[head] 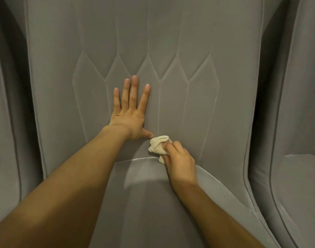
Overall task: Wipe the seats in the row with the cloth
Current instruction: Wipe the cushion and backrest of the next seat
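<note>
— Seats in view?
— Three: the middle seat (224, 122), the left seat (3, 176), the right seat (299, 185).
— Hands?
— My left hand (129, 111) lies flat, fingers spread, on the middle backrest (206, 42). My right hand (180, 161) grips the one bunched cloth (159, 144), low there, just above the cushion (144, 203).

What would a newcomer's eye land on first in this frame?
The left hand first, spread flat against the grey velvet backrest with diamond-shaped stitching, at the frame's centre. Just below and right of it, the right hand grips a crumpled cream cloth held against the backrest near the crease above the seat cushion. A matching grey seat stands at the right edge.
</note>
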`<act>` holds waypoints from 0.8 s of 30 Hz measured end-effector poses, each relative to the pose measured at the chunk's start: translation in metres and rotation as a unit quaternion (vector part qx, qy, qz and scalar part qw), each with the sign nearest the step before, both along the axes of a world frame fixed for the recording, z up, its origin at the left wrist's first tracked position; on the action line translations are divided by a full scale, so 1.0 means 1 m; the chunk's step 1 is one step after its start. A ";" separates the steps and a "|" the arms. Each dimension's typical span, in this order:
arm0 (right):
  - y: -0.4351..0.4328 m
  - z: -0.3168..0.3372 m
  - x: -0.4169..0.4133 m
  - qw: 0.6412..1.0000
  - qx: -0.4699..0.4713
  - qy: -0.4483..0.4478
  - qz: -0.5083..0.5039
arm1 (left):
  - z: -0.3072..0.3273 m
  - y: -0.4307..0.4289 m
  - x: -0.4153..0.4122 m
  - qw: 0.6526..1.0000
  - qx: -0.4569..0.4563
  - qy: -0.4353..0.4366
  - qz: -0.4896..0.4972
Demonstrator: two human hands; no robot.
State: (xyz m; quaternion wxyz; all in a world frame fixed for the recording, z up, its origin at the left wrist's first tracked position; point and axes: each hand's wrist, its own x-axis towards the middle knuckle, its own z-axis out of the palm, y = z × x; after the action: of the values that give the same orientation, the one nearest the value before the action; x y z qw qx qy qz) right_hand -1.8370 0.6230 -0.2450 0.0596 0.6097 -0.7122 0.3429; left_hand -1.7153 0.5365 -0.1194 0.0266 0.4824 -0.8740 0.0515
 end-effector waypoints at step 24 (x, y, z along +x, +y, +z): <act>0.077 0.015 -0.044 0.997 0.045 -0.008 -0.056 | 0.005 0.018 0.011 0.996 0.029 -0.072 0.033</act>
State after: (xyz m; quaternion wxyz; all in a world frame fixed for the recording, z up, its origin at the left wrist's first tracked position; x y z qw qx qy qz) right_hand -1.8809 0.7003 -0.2299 0.0456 0.5680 -0.7602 0.3120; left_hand -1.7042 0.5547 -0.1147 -0.0520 0.5069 -0.8583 0.0612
